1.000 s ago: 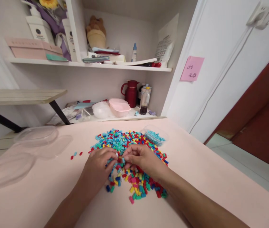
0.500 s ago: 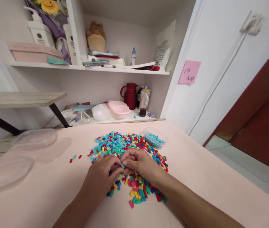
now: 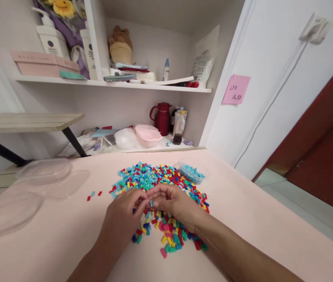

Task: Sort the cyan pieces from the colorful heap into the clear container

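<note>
Both hands meet over a spread-out pile of small coloured toy bricks. Between the thumb and curled fingers of my right hand is a light blue toy brick. My left hand is closed too, its fingertips touching those of my right; what they pinch, if anything, is hidden. Behind my right hand stands a clear plastic tub holding light blue bricks. Several loose bricks lie left of the pile.
Clear plastic containers and a clear lid lie on the pink tabletop at left. Along the back, a low shelf holds a pink box, a dark red jug and a bottle. A small raised wooden stand juts in at left.
My left hand has come in against my right hand, and both have drawn slightly nearer me. The light blue brick stays in my right fingers. The view has tilted slightly.
</note>
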Action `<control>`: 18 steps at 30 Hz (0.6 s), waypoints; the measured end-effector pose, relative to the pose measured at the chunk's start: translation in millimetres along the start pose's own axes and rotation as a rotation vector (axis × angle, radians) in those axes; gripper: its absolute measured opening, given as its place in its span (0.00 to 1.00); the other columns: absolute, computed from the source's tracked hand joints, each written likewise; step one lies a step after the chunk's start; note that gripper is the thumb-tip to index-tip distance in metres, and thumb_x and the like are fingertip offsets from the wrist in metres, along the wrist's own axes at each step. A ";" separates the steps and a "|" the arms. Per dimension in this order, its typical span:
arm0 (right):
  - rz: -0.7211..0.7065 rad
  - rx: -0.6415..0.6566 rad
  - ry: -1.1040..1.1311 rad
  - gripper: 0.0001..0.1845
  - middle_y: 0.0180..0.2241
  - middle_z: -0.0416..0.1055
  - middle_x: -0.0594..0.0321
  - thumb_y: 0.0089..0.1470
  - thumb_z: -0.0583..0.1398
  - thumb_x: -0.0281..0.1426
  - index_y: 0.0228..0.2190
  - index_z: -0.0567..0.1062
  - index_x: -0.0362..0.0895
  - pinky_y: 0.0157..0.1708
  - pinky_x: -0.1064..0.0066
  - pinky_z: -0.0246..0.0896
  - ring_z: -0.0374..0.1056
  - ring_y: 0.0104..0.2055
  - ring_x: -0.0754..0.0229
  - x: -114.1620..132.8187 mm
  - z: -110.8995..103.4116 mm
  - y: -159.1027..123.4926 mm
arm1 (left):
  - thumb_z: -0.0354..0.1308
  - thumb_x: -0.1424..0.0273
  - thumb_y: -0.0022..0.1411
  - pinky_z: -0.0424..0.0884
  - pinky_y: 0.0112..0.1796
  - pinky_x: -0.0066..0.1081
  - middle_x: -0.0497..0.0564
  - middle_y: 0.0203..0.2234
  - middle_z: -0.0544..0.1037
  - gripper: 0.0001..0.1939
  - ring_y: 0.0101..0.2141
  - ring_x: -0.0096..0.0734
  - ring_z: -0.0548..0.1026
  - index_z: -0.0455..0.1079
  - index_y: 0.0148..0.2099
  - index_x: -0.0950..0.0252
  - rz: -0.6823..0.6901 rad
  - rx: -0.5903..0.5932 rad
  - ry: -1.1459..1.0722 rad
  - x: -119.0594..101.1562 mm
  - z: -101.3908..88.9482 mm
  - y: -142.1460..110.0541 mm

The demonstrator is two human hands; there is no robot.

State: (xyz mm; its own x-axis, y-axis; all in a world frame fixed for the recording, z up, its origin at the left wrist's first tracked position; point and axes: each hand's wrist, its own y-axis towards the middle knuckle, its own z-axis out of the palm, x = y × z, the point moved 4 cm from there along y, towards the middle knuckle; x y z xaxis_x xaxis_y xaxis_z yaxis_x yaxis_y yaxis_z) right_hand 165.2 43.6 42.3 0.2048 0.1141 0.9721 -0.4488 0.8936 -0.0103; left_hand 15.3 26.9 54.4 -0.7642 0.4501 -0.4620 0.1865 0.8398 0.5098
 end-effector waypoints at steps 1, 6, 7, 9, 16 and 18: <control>-0.006 -0.013 -0.009 0.20 0.33 0.77 0.60 0.38 0.72 0.39 0.33 0.78 0.43 0.46 0.63 0.65 0.73 0.37 0.59 1.1 -2.1 0.5 | 0.51 0.65 0.62 0.67 0.32 0.27 0.43 0.28 0.78 0.09 0.30 0.29 0.75 0.70 0.33 0.57 -0.008 -0.037 -0.006 0.0 -2.0 0.2; -0.195 -0.273 -0.234 0.13 0.31 0.77 0.61 0.43 0.68 0.37 0.32 0.78 0.43 0.40 0.67 0.65 0.72 0.35 0.59 27.7 -46.5 4.8 | 0.52 0.61 0.60 0.69 0.32 0.26 0.42 0.29 0.81 0.10 0.30 0.29 0.78 0.73 0.37 0.54 -0.141 -0.200 -0.029 6.8 -10.7 0.2; -0.260 -0.375 -0.286 0.12 0.30 0.76 0.62 0.43 0.67 0.36 0.31 0.78 0.43 0.38 0.67 0.65 0.71 0.34 0.60 36.4 -61.3 4.2 | 0.52 0.60 0.59 0.69 0.31 0.26 0.41 0.28 0.81 0.10 0.30 0.29 0.78 0.73 0.36 0.54 -0.177 -0.219 -0.028 9.0 -11.7 0.0; -0.338 -0.564 -0.351 0.10 0.28 0.75 0.63 0.44 0.65 0.35 0.30 0.77 0.43 0.36 0.68 0.65 0.71 0.33 0.59 50.2 -89.9 1.6 | 0.53 0.58 0.58 0.69 0.30 0.26 0.41 0.27 0.81 0.10 0.29 0.29 0.79 0.73 0.36 0.54 -0.244 -0.239 -0.039 13.2 -13.0 -0.2; -0.351 -0.584 -0.598 0.06 0.28 0.73 0.63 0.50 0.62 0.33 0.30 0.79 0.44 0.33 0.67 0.62 0.67 0.31 0.60 51.4 -97.5 0.7 | 0.53 0.58 0.57 0.70 0.30 0.26 0.41 0.27 0.80 0.11 0.28 0.30 0.79 0.72 0.38 0.54 -0.351 -0.214 -0.133 17.8 -13.8 0.1; -0.405 -0.375 -0.797 0.05 0.33 0.73 0.61 0.52 0.63 0.32 0.31 0.80 0.46 0.39 0.66 0.62 0.68 0.36 0.59 48.0 -70.8 0.3 | 0.52 0.59 0.58 0.70 0.29 0.27 0.42 0.26 0.80 0.11 0.28 0.31 0.79 0.72 0.39 0.55 -0.358 -0.201 -0.153 16.9 -11.8 0.2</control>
State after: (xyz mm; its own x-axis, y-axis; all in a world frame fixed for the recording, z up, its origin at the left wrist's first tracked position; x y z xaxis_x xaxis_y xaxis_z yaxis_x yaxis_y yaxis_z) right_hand 236.5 80.1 72.4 -0.4288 -0.4369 0.7907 -0.1386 0.8967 0.4203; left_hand -4.9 31.1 55.2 -0.6560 0.1939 -0.7295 -0.2091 0.8819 0.4225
